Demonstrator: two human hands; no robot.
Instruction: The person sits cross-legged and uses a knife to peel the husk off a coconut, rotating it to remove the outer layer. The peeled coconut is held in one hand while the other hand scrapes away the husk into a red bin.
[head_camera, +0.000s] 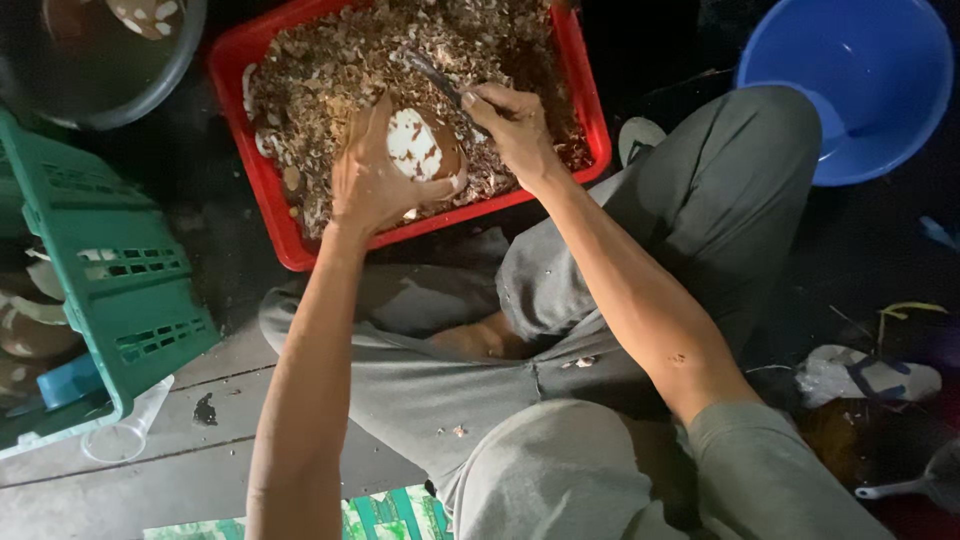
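The left hand (368, 180) cups a partly peeled coconut kernel (420, 145), fingers curled around its left side and thumb wrapped under it, holding it just above the near edge of a red plastic crate (272, 205). The kernel shows white patches where the brown skin is gone and brown skin over the rest. The right hand (515, 122) is closed around the handle of a dark-bladed peeling tool (432, 75), its fingers pressed together in a grip; the blade slants up and to the left from the fist, over the kernel's upper right side. Whether the blade touches the kernel cannot be told.

The crate is filled with brown and white coconut shavings (340, 60), heaped across its whole width. It sits on the floor in front of the person's bent legs in grey trousers (700, 200). To the crate's left, a dark round basin (100, 70) sits at the top left corner of the view, and a green slotted plastic basket (120, 280) stands tilted below it, with brown coconut pieces beside it. To the crate's right, well apart, a blue plastic tub (860, 80) rests on the dark floor. A sandal (870, 375) lies near the right knee.
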